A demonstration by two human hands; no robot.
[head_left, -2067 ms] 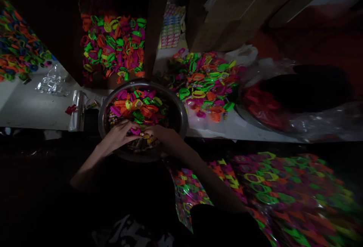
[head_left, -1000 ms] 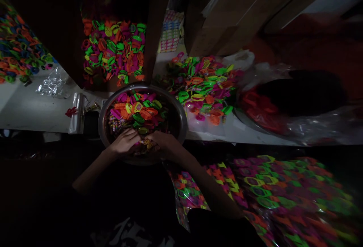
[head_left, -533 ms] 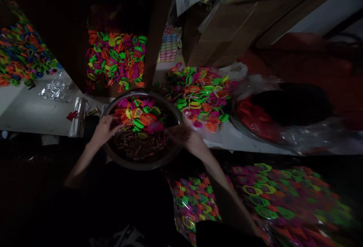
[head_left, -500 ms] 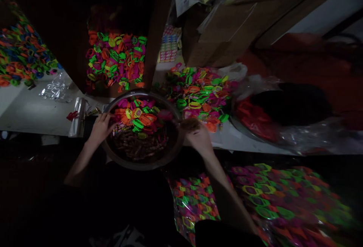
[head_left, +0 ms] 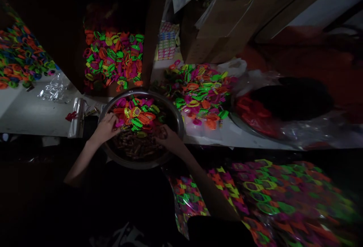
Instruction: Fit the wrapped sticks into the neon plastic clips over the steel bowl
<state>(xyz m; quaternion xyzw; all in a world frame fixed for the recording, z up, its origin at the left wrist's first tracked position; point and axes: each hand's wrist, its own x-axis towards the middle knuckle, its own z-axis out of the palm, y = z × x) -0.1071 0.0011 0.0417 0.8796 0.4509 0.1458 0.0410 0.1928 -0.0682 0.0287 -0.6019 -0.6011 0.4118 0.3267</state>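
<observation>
Progress check from my end: going by what lay around, I'd have called this partway through, nowhere near wrapped up. On my feed the left hand (head_left: 106,129) was over the left rim of the metal bowl (head_left: 136,164), mid-frame left of center, and its grip looked pinched on a pink piece (head_left: 120,122). The right hand (head_left: 169,140) was inside the bowl on the right, fingers curled down by the brown sticks (head_left: 138,148). Too dark to say if that grip had anything in it, so I couldn't tell.

Plenty was left in there: a heap of neon watch-like pieces (head_left: 136,115) at the back of the bowl, the sticks in front. A bigger stock (head_left: 116,60) of similar pieces sat in the dark-sided box, upper left of the frame.

As for done stuff, my guess was the loose pile (head_left: 201,92) on the table (head_left: 36,115), just right of the bowl, but I couldn't make out whether each piece there had a stick with it. Lower right, rows of neon pieces lay flat under clear plastic (head_left: 289,190), which read to me as further along.
</observation>
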